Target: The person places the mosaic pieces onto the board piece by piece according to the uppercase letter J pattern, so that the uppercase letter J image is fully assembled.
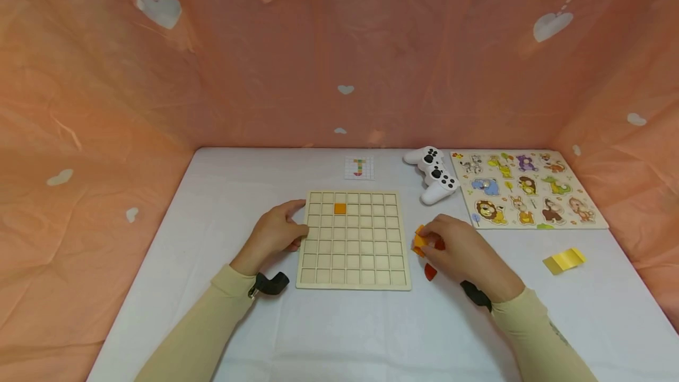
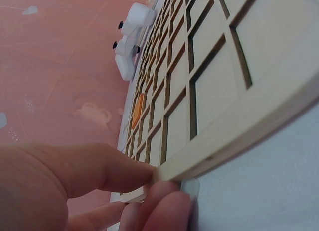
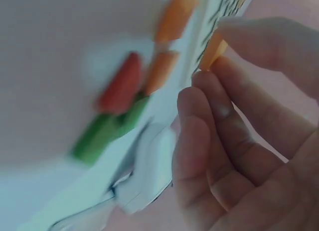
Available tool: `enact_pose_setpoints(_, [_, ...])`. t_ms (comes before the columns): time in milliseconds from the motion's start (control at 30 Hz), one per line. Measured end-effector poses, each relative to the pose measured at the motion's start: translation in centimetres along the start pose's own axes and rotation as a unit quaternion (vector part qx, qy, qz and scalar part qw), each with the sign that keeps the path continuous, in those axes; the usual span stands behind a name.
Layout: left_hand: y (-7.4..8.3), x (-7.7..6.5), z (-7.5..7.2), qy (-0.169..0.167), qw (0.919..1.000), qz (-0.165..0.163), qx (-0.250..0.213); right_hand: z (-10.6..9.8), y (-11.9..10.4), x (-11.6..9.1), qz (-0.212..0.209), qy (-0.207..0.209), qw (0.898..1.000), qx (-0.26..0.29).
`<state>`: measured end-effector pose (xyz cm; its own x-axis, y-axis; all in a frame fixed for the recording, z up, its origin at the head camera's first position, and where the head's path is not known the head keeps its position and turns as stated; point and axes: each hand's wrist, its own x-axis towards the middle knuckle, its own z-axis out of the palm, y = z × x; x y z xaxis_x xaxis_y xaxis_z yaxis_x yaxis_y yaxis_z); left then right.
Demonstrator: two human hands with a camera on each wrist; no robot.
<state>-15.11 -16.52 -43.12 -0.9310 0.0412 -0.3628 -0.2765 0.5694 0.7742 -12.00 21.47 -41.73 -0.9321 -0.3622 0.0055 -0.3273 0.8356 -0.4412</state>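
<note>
Head view shows our left hand pinching the pale wooden grid board by its left edge, presumably to steady it, while our right hand pinches a small orange tile near its right edge, likely for fine control.

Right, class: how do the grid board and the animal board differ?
The grid board has plain squares; the animal board has colourful animals. One orange tile sits in the grid board, while the animal board holds several animals. The grid board lies central; the animal board, back right. Both lie flat.
</note>
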Motion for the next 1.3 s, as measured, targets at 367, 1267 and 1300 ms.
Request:
enact_pose_setpoints(367, [-0.3, 0.2, 0.1, -0.003, 1.0000, -0.003, 0.003, 1.2, -3.0, 7.2, -0.037, -0.033, 0.999, 0.022])
enact_pose_setpoints(1267, [-0.2, -0.2, 0.2, 0.012, 0.9999, 0.002, 0.010, 2.9, -5.5, 11.3, -0.035, -0.054, 0.998, 0.020])
enact_pose_setpoints(1300, [-0.2, -0.2, 0.1, 0.012, 0.9999, 0.002, 0.011, 3.0, -5.5, 11.3, -0.036, -0.054, 0.998, 0.019])
